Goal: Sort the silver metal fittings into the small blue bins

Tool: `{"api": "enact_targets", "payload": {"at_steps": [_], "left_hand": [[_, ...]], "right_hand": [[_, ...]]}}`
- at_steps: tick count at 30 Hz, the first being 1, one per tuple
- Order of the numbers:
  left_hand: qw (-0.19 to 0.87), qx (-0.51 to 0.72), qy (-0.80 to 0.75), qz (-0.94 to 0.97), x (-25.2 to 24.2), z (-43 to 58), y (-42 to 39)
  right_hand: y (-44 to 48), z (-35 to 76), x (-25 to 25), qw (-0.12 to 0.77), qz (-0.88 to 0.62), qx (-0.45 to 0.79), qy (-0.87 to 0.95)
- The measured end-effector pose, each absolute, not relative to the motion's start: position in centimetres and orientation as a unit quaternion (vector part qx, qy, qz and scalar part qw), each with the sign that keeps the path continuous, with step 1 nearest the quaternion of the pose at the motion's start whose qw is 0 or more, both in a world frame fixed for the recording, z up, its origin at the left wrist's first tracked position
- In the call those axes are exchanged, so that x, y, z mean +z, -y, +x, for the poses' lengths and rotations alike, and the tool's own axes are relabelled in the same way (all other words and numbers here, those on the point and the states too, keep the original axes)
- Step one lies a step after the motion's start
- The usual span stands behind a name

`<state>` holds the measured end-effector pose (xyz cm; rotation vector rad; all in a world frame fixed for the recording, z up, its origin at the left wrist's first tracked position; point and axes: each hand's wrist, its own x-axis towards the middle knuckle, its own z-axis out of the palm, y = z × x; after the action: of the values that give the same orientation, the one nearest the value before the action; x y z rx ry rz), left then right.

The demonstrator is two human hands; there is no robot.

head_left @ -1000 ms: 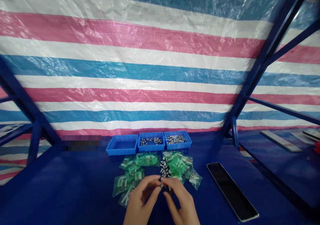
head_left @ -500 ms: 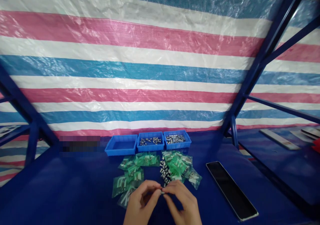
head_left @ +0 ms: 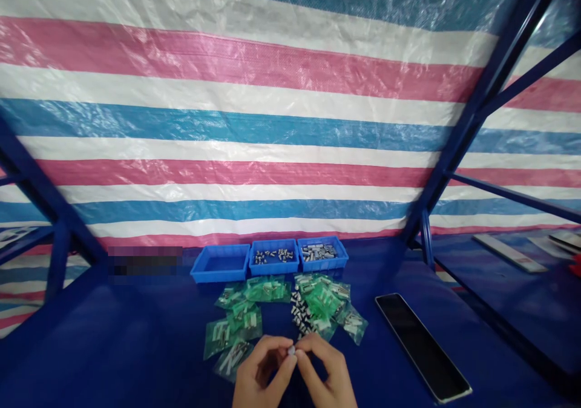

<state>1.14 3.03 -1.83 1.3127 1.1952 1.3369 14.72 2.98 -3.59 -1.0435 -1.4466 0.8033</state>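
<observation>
Left hand (head_left: 264,368), right hand (head_left: 327,370) drawn back, closer together; pinched metal part (head_left: 291,350) lower

A parts workshop: steel-framed bench (head_left: 136,335), striped tarpaulin wall (head_left: 290,123), 3 blue trays (head_left: 272,270).

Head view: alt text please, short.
The left hand and right hand pinch a small silver metal part together over a blue table, beside green-tinted plastic bags of metal parts and a loose row of them. Three blue trays sit beyond, and a striped tarp hangs behind.
</observation>
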Motion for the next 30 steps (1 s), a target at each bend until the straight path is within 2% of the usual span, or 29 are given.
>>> {"api": "enact_targets", "payload": {"at_steps": [4,7,11,16,19,23,30], "left_hand": [[0.382,0.506,-0.461,0.621,-1.7,0.5,-4.0],[0.324,0.478,-0.457,0.677,-0.2,0.3,-6.0],[0.185,0.413,-0.486,0.748,2.4,0.1,-12.3],[0.163,0.313,-0.521,0.777,3.2,-0.4,-22.0],[0.167,0.257,-0.537,0.786,3.0,-0.5,-24.8],[0.158,0.254,-0.533,0.792,3.5,0.1,-22.7],[0.189,0.196,-0.487,0.83,1.4,1.7,-11.6]], "right_hand": [[-2.7,13.5,-4.8,0.57,-0.384,0.493,0.534],[-2.8,13.4,-5.4,0.58,-0.343,0.53,0.514],[-2.8,13.9,-5.5,0.583,-0.391,0.489,0.517],[-2.6,14.1,-5.0,0.573,-0.449,0.419,0.543],[-2.6,14.5,-4.8,0.571,-0.465,0.355,0.577],[-3.0,15.5,-5.3,0.558,-0.491,0.281,0.608],[-3.6,15.7,-5.2,0.531,-0.523,0.249,0.618]]}}
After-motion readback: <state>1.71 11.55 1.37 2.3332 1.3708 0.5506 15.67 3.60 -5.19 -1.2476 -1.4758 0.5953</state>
